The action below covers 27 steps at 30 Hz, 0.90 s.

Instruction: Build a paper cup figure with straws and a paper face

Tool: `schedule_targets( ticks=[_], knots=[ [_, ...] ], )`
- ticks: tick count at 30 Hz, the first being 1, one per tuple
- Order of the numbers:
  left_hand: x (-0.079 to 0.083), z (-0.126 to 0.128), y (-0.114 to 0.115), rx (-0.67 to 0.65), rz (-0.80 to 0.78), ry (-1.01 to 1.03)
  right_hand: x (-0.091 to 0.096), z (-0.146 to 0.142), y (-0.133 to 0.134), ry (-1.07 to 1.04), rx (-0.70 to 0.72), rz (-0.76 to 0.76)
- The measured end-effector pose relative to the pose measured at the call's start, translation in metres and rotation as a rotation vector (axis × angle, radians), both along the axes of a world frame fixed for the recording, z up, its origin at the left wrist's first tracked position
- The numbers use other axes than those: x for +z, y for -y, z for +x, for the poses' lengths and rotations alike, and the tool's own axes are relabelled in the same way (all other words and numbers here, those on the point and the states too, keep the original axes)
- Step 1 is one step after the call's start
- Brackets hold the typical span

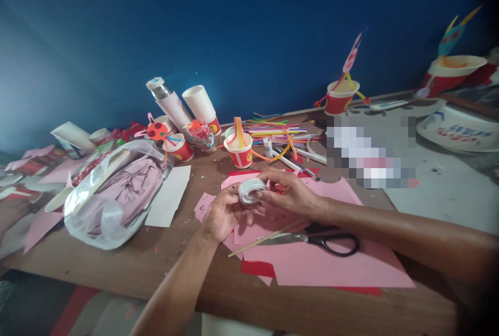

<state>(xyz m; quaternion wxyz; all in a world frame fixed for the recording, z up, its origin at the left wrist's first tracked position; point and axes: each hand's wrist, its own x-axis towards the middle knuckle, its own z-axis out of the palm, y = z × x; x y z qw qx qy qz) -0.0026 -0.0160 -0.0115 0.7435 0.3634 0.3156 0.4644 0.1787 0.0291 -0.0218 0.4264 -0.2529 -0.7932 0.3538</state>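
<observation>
Between both hands, above pink paper [335, 268], is a roll of white tape [249, 191]. My left hand [223, 217] grips the roll's left side, palm turned up. From the right, my right hand [292, 194] pinches its edge with thumb and fingers. Beneath my right forearm lie black-handled scissors [338, 245] and a thin wooden stick [265, 240]. Just behind the hands stands a red and white paper cup [238, 155] with bent orange and yellow pipe cleaners rising from it. Scraps of red paper [257, 268] show under the pink sheet.
A plastic bag with mauve cloth [113, 206] sits left, beside a white card [169, 198]. Behind are a flask [171, 102], stacked paper cups [200, 107] and colourful pipe cleaners [276, 130]. A cup figure [341, 97] and a white tub [460, 125] stand right.
</observation>
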Motion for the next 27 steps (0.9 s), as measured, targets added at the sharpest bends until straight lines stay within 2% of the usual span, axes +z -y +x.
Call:
schedule_targets(
  ticks=[8,11,15,19,27],
  knots=[
    [-0.012,0.000,0.001,0.026,0.022,-0.222,0.007,0.003,0.000,0.173,-0.047,0.160],
    [-0.008,0.001,0.002,0.019,0.027,-0.176,0.008,0.001,0.003,0.173,-0.057,0.154],
    [0.001,0.002,0.002,-0.007,0.018,-0.035,0.004,-0.001,0.003,0.037,-0.037,0.113],
    [0.003,0.001,0.001,-0.045,-0.015,0.001,-0.001,0.000,0.001,0.004,0.008,0.111],
    [-0.004,-0.002,0.001,-0.048,-0.056,-0.077,0.001,0.001,0.002,0.110,-0.011,0.277]
  ],
)
